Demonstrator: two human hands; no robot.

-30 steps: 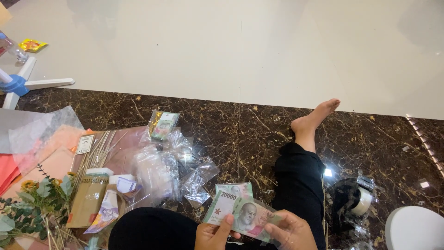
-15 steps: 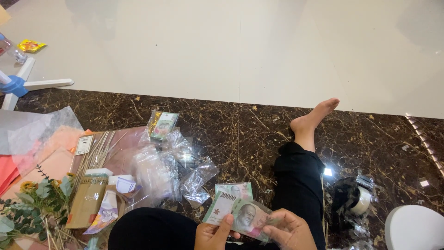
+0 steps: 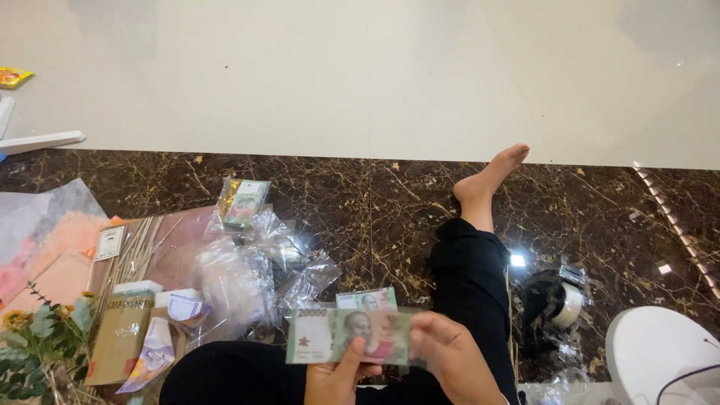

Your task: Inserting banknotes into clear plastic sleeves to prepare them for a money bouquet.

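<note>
A brown paper packet [image 3: 120, 337] lay at lower left beside the flowers. Above it sat a small white tag [image 3: 109, 242] with a dark border. A clear wrapper [image 3: 241, 202] holding green notes rested on the dark floor, crumpled cellophane [image 3: 262, 274] below it. A yellow packet [image 3: 13, 76] lay far left.

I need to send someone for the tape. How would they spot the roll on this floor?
Start at the dark marble floor and find the person's outstretched leg. Just right of it, beside a white rounded object, lies the tape roll, the only pale ring in a black holder there.
</note>
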